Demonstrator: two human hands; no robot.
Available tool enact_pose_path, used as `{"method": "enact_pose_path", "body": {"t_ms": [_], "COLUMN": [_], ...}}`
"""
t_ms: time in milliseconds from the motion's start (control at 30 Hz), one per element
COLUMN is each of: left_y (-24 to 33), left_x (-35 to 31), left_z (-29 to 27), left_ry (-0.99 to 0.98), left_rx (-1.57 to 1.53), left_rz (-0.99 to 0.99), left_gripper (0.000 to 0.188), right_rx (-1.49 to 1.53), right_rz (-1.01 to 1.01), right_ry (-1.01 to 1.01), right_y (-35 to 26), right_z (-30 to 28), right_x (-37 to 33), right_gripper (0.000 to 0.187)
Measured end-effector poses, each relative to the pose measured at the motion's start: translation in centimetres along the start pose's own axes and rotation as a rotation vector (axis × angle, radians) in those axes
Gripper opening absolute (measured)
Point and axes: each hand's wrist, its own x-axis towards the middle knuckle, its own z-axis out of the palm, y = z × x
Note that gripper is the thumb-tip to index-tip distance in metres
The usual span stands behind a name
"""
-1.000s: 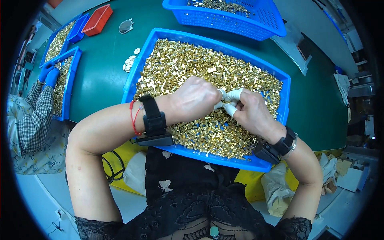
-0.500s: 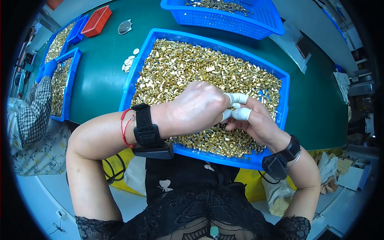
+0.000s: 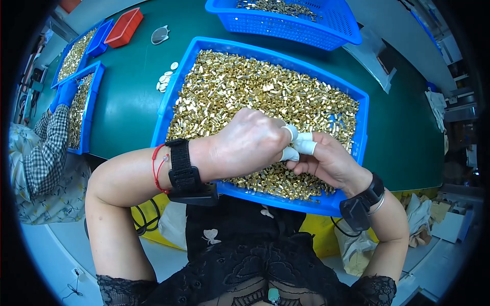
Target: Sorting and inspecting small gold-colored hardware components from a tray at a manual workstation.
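Observation:
A blue tray (image 3: 162, 115) full of small brass fittings (image 3: 240, 86) lies before me. Over its front half my left hand (image 3: 250, 138) is closed, back of the hand upward, its white-covered fingertips pinched together. Opposite it, my right hand (image 3: 332, 159) is closed in a pinch too, with white finger cots (image 3: 305, 145) on its thumb and finger. The fingertips of both hands meet above the fittings. Whatever lies between them is too small and hidden to make out. Each wrist carries a black strap with a device.
Behind the tray stands a blue perforated basket (image 3: 291, 30) with more small parts. Sunglasses (image 3: 160, 34), white discs (image 3: 163, 81) and a red bin (image 3: 124, 26) lie on the green table (image 3: 122, 107). At left, a co-worker's blue-gloved hand (image 3: 66, 92) is over another blue tray (image 3: 89, 117).
My fingertips have shifted and drawn closer together; my left hand has turned slightly. At left, the co-worker's gloved hands have moved over the nearer tray.

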Motion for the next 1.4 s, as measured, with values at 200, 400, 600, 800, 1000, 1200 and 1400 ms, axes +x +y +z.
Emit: {"method": "enact_pose_path", "body": {"t_ms": [200, 400, 600, 800, 1000, 1200, 1400], "left_y": [0.0, -0.1, 0.3, -2.1, -8.6, -9.1, -9.1], "left_x": [-0.1, -0.1, 0.1, -0.6, -4.4, -6.1, -6.4], "left_z": [-0.1, -0.4, -0.7, -3.1, -3.3, -2.1, -1.9], "left_ry": [-0.001, -0.005, -0.047, 0.025, 0.121, -0.005, -0.029], "left_rx": [-0.025, -0.024, -0.058, 0.099, 0.385, 0.318, 0.411], "left_rz": [-0.024, -0.050, -0.041, -0.317, -0.359, -0.441, -0.421], "left_gripper": [0.018, 0.022, 0.026, 0.030, 0.055, 0.060, 0.056], "right_rx": [-0.003, 0.045, 0.348, 0.072, -0.003, 0.097, 0.006], "right_rz": [-0.007, -0.017, 0.036, -0.071, -0.437, -0.270, -0.428], "right_ry": [-0.019, -0.042, -0.176, 0.014, 0.115, 0.289, 0.315], "right_y": [-0.1, -0.3, -0.3, -3.3, -11.3, -10.5, -15.3], "right_z": [0.4, 0.9, 1.3, 0.0, -0.5, -1.2, -0.9], "right_x": [0.0, 0.2, 0.5, 0.4, 1.8, 4.6, 7.9], "right_gripper": [0.022, 0.022, 0.023, 0.027, 0.028, 0.027, 0.026]}}
